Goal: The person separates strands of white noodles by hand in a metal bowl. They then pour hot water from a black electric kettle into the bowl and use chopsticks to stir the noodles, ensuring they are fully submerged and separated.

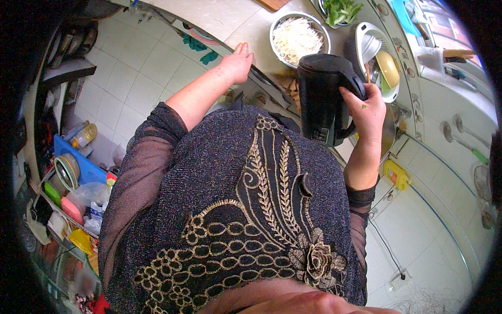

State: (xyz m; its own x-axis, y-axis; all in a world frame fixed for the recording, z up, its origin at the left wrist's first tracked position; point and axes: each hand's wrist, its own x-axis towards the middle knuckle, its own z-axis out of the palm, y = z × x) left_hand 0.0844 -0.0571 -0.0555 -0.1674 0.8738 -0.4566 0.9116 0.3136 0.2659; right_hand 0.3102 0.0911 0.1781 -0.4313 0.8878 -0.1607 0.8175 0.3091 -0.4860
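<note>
In my right hand [368, 108], a black electric kettle [319, 98] is gripped by its handle, and its lid end points towards the counter. Whether the kettle is tilted I cannot tell. Just beyond it, a round metal bowl [273, 45] on the counter holds a heap of pale bean sprouts [297, 38]. My left hand [237, 64] holds nothing. It is stretched out at the counter's front edge, with its fingertips at the worktop [239, 29]. The kettle hides a bit of the bowl's near rim.
A white drainer basket [359, 35] with bowls stands right of the kettle, near leafy greens [342, 11]. Part of a wooden board [274, 3] shows at the top edge. Ladles [447, 131] hang on the right wall. A blue crate [84, 165] stands behind me on the left.
</note>
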